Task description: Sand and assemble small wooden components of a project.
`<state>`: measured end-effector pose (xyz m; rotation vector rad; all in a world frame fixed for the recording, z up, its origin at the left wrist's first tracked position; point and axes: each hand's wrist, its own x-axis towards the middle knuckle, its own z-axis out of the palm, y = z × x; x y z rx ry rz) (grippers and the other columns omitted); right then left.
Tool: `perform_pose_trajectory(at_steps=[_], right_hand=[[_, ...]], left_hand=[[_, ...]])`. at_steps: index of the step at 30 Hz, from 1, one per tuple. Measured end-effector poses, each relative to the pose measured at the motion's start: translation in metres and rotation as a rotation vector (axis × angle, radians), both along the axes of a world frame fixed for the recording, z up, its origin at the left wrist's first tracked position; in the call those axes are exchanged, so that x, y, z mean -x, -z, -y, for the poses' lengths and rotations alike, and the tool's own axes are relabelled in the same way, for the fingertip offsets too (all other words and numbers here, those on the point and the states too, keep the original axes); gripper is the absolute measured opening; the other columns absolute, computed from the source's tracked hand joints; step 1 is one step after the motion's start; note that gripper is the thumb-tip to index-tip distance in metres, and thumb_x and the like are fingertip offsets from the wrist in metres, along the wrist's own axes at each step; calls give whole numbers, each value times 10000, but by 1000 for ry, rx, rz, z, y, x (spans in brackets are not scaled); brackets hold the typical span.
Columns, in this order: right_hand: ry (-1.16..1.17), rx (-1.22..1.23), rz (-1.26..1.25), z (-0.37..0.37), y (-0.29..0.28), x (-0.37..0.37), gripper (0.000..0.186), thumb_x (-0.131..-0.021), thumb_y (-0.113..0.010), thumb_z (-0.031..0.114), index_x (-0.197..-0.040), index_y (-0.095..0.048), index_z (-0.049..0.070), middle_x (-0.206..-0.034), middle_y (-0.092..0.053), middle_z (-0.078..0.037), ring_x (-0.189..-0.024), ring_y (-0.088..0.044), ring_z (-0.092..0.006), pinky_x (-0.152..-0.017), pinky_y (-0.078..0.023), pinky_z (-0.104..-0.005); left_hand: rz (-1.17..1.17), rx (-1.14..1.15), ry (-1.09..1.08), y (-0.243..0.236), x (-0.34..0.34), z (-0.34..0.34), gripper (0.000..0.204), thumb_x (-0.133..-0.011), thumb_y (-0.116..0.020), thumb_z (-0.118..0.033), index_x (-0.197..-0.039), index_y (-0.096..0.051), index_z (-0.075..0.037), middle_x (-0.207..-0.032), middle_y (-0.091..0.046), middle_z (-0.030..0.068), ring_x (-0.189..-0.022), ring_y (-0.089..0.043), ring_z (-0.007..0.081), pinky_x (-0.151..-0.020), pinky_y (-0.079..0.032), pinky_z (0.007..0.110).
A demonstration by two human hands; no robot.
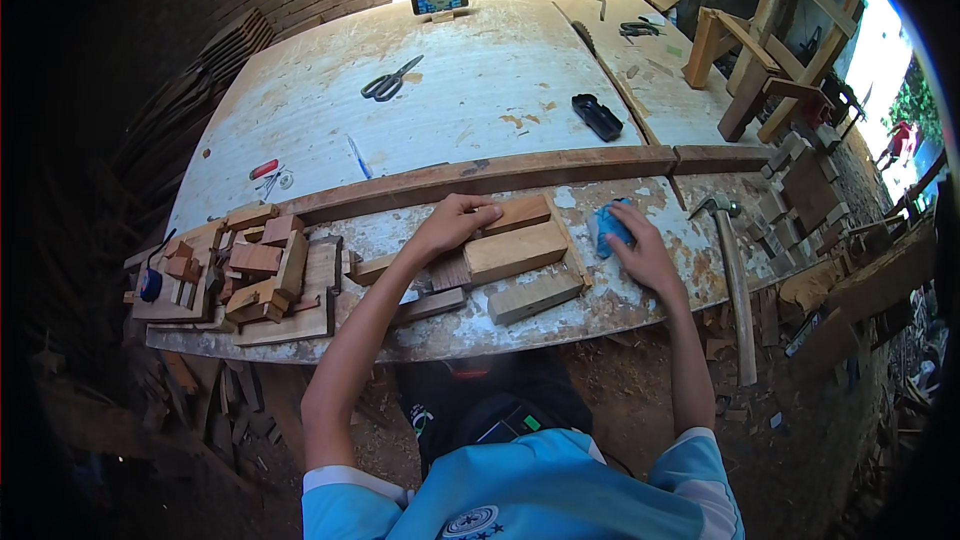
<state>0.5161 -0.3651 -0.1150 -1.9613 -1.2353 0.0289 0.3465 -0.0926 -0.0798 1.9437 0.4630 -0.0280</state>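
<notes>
My left hand (462, 220) rests at the back of a group of wooden blocks, fingers curled on the end of a reddish-brown block (517, 214). In front of that lie a pale block (516, 250), a grayish block (535, 297) and darker offcuts (428, 307), beside a thin wooden strip (568, 255). My right hand (635, 245) is closed round a crumpled blue object (606, 224), just right of the blocks; its exact kind is unclear. A hammer (736, 270) lies right of this hand, its handle reaching past the bench's front edge.
Wood pieces and boards (262, 280) pile at left, with a blue tape measure (150, 284). Beyond a long rail (470, 175) are scissors (385, 85), a black case (597, 118) and a propped phone (440, 0). Wooden frames (750, 70) and stacked blocks (808, 195) stand at right.
</notes>
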Motion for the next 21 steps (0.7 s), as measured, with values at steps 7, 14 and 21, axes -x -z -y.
perform_pose_trajectory(at_steps=[7, 14, 21], right_hand=[[91, 271, 139, 3, -5, 1, 637, -774, -627, 391, -1256, -471, 6, -1340, -402, -213, -1252, -378, -345, -1036, -307, -417], [121, 513, 366, 13, 13, 17, 755, -776, -549, 519, -1327, -395, 27, -1396, -321, -221, -1293, -307, -361, -1045, -274, -426], [316, 342, -573, -11, -41, 30, 441, -810, -379, 154, -1182, -522, -34, -1230, -497, -257, -1186, -460, -326, -986, -361, -359]], left_hand=[[139, -213, -25, -2, 2, 7, 486, -814, -616, -408, -1098, -610, -14, -949, -622, 131, -866, -586, 196, -768, -467, 308], [164, -894, 284, -17, 58, 14, 783, -726, -624, -570, -1296, -435, -67, -1324, -389, 180, -1198, -420, 330, -974, -370, 422], [125, -808, 139, -2, 84, 16, 652, -762, -609, -499, -1229, -510, -55, -1218, -488, 162, -1120, -476, 320, -948, -353, 421]])
